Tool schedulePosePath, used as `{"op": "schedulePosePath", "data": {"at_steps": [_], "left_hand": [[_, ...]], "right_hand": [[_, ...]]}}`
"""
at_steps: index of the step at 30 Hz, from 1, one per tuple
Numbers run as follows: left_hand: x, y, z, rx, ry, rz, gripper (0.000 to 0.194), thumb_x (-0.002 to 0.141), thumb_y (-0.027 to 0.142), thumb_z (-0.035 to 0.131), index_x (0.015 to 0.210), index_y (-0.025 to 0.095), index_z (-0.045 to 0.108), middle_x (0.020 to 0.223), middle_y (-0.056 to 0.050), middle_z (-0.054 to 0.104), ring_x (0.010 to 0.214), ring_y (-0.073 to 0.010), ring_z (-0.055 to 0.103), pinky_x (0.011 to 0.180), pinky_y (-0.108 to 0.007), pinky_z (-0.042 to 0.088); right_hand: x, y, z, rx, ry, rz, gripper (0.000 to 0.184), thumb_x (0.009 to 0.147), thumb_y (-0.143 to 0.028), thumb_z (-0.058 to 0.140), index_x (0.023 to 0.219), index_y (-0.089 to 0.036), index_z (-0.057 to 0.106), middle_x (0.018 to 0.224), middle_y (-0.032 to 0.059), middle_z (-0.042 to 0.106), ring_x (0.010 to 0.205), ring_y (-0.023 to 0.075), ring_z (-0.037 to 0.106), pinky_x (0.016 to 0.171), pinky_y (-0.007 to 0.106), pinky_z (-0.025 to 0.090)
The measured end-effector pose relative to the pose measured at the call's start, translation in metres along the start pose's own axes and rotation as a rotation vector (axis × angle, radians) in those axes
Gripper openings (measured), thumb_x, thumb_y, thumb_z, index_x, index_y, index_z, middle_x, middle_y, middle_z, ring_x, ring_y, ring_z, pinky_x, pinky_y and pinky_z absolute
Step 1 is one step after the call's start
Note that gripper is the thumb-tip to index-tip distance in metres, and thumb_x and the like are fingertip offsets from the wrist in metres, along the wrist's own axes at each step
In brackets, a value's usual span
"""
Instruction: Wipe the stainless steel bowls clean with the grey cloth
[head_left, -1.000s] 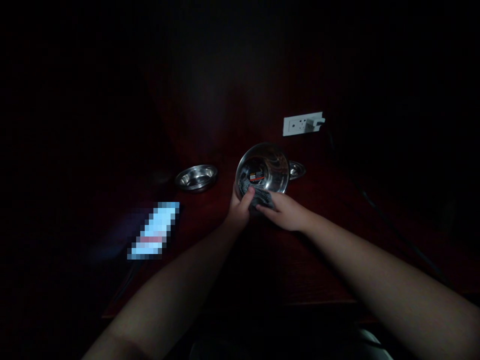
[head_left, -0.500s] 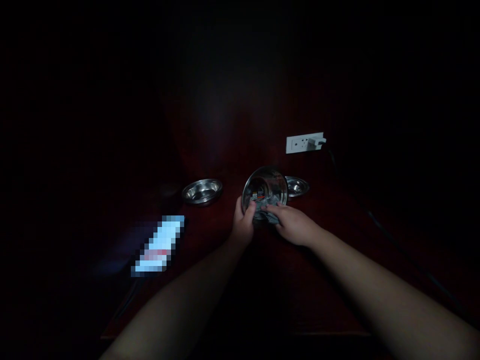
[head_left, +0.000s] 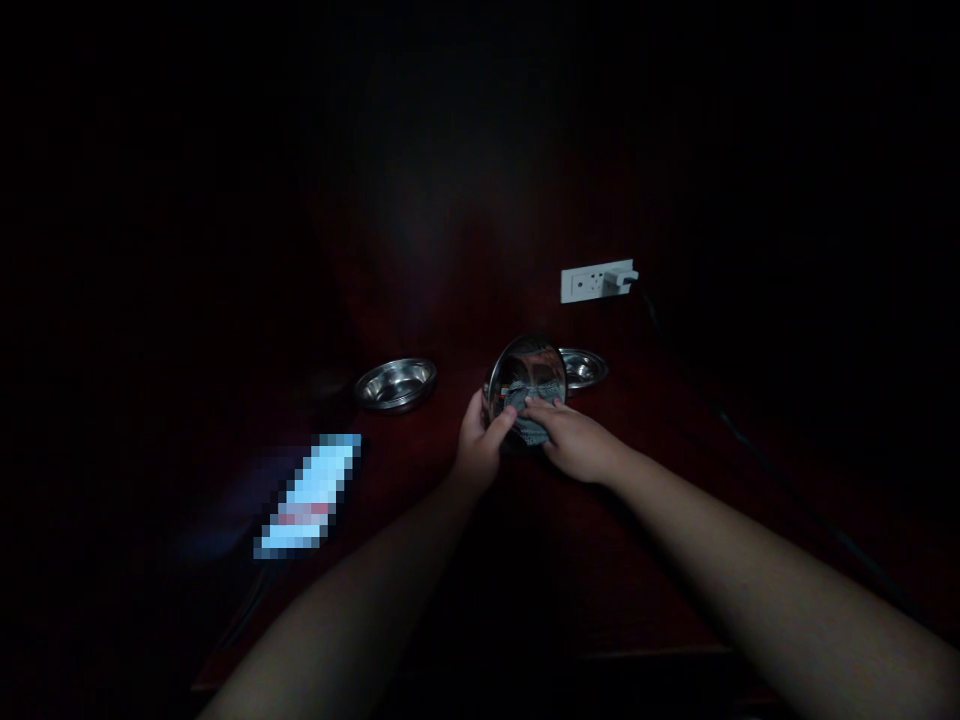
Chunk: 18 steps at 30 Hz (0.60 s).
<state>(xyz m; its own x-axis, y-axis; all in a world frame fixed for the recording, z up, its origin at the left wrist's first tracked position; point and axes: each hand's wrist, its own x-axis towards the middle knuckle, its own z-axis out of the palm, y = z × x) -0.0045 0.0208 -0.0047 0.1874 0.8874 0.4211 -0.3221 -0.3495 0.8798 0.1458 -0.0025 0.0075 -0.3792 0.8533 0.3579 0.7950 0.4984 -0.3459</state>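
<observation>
Between my hands is a shiny steel bowl [head_left: 525,362], tilted so that a mirror-like round surface faces me. My left hand [head_left: 480,442] grips its left side, thumb over the near edge and fingers behind. A grey cloth [head_left: 531,428] lies against the lower part of the bowl. My right hand [head_left: 581,445] presses this cloth to the steel with its fingers; part of the cloth is hidden under them. Both forearms reach in from the bottom of the view.
A steel dish [head_left: 396,385] sits on the dark red table [head_left: 420,480] to the left, and another steel dish [head_left: 586,370] stands behind the bowl. A lit phone [head_left: 309,495] lies at left. A socket [head_left: 596,282] holds a plug; a cable [head_left: 739,430] runs along the right.
The bowl has turned, its deep inside giving way to a flatter-looking mirrored face. The cloth shows more, with my right hand still on it. The whole view has shifted slightly.
</observation>
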Motion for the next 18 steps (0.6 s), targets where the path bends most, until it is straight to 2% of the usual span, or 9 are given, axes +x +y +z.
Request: {"op": "schedulePosePath", "data": {"at_steps": [4, 7, 18], "left_hand": [[0.002, -0.004, -0.002, -0.016, 0.08, -0.014, 0.036, 0.077, 0.037, 0.056, 0.107, 0.018, 0.053, 0.103, -0.005, 0.06, 0.096, -0.0173, 0.056, 0.087, -0.03, 0.042], [0.004, -0.009, -0.003, -0.074, 0.174, -0.062, 0.039, 0.078, 0.046, 0.052, 0.106, 0.019, 0.054, 0.101, -0.004, 0.061, 0.093, -0.0173, 0.057, 0.084, -0.03, 0.044], [0.007, -0.018, -0.002, -0.182, 0.241, -0.064, 0.045, 0.076, 0.051, 0.052, 0.11, 0.021, 0.054, 0.104, -0.004, 0.063, 0.094, -0.0177, 0.059, 0.086, -0.031, 0.044]], "right_hand": [[-0.002, -0.002, 0.004, 0.142, -0.034, -0.073, 0.05, 0.071, -0.005, 0.043, 0.119, -0.016, 0.052, 0.125, 0.0111, 0.053, 0.117, 0.0226, 0.048, 0.102, 0.043, 0.033], [-0.003, -0.004, 0.008, 0.253, -0.06, -0.125, 0.052, 0.073, -0.006, 0.043, 0.123, -0.018, 0.048, 0.123, 0.0093, 0.055, 0.113, 0.0204, 0.052, 0.098, 0.04, 0.039], [-0.001, -0.015, 0.002, 0.57, -0.074, -0.252, 0.043, 0.085, -0.014, 0.04, 0.127, -0.02, 0.044, 0.124, 0.0046, 0.054, 0.113, 0.014, 0.05, 0.1, 0.034, 0.038]]}}
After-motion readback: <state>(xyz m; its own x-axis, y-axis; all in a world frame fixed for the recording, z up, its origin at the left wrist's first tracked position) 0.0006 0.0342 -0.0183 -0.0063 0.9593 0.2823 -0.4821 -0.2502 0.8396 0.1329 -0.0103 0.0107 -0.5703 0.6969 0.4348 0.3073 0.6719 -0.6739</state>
